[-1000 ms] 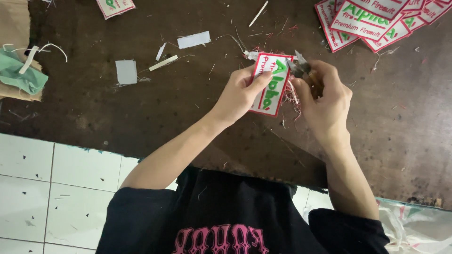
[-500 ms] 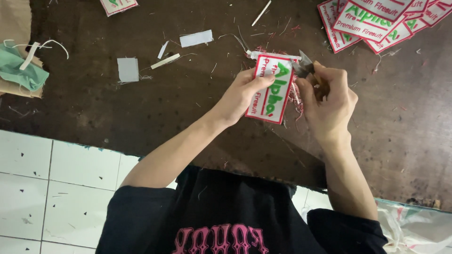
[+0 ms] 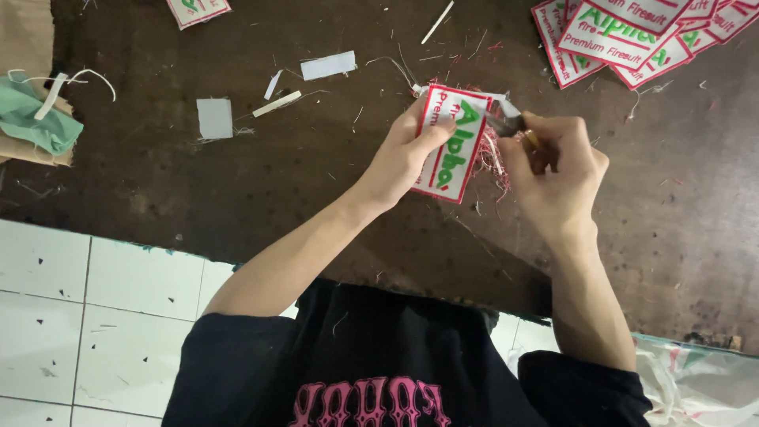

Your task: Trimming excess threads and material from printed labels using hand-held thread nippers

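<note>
Patch [image 3: 451,146] pinched in left hand [image 3: 403,154] fingers, right hand [image 3: 553,170] alongside.

At the bottom of the frame we see our black short-sleeved T-shirt [image 3: 379,348], with ornate pink lettering across the chest at lower centre. Our forearms are bare, and our left hand [image 3: 403,154] and right hand [image 3: 553,170] are ungloved.

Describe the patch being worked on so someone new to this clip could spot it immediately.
On the dark brown table, look just right of the middle, where both hands meet. The left hand pinches a white embroidered patch with a red border and green lettering. Unlike the similar patches stacked at the top right corner, it is lifted, with loose red threads at its edge.
</note>
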